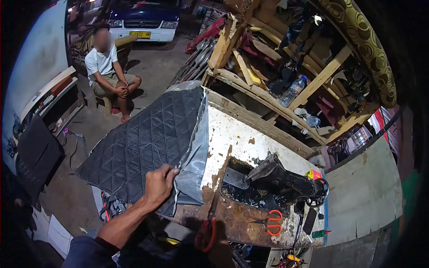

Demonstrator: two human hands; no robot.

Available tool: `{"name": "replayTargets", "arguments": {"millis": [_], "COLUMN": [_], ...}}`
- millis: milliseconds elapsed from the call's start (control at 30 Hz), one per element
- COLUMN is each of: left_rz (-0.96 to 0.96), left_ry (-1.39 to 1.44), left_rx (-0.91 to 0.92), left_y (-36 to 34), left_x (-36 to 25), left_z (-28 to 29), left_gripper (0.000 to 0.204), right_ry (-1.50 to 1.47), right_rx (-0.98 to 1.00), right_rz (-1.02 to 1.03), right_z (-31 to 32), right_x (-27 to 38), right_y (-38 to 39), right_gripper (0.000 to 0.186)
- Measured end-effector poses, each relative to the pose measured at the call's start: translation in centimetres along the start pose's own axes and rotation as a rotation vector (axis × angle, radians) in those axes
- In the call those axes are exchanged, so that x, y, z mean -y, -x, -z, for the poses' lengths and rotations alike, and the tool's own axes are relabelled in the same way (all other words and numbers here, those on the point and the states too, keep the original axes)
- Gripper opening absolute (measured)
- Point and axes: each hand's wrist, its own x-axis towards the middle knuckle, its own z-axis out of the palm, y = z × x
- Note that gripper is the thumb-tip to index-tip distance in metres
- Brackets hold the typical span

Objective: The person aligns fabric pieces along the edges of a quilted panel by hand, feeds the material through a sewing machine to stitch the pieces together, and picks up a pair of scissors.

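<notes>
My left hand (159, 184) is closed on the edge of a black quilted fabric piece (143, 143), its thumb and fingers pinching the pale-edged seam. The fabric spreads over the table's left side and hangs past it; its grey shiny backing (193, 172) shows along the right edge. Deep in shadow at the lower edge, my right hand (221, 250) is round the red handles of large scissors (206, 234), whose dark blades point away over the table. A black sewing machine (272, 183) stands to the right. Small orange-handled scissors (270, 222) lie in front of it.
The worn white-and-brown table (237, 127) abuts a wooden frame (263, 96) heaped with scraps and a plastic bottle (294, 90). A green tube (320, 233) lies near the right edge. A seated person (105, 67) is at far left, before a parked vehicle (143, 20).
</notes>
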Motion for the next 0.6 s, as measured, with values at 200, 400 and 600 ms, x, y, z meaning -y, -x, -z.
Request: {"name": "replayTargets", "arguments": {"millis": [200, 400, 600], "left_rz": [0.065, 0.141, 0.349], "left_ry": [0.125, 0.274, 0.765], "left_rx": [-0.073, -0.089, -0.116], "left_y": [0.1, 0.2, 0.3], "left_x": [0.3, 0.3, 2.4], "left_z": [0.2, 0.5, 0.4], "left_gripper": [0.017, 0.015, 0.02], "right_ry": [0.098, 0.316, -0.143], "right_rx": [0.029, -0.185, -0.142], "right_rz": [-0.094, 0.054, 0.286], "right_z": [0.9, -3.1, -4.8], "right_x": [0.7, 2.9, 2.0], "right_y": [-1.9, -1.8, -0.1], "right_gripper": [0.038, 0.054, 0.065]}}
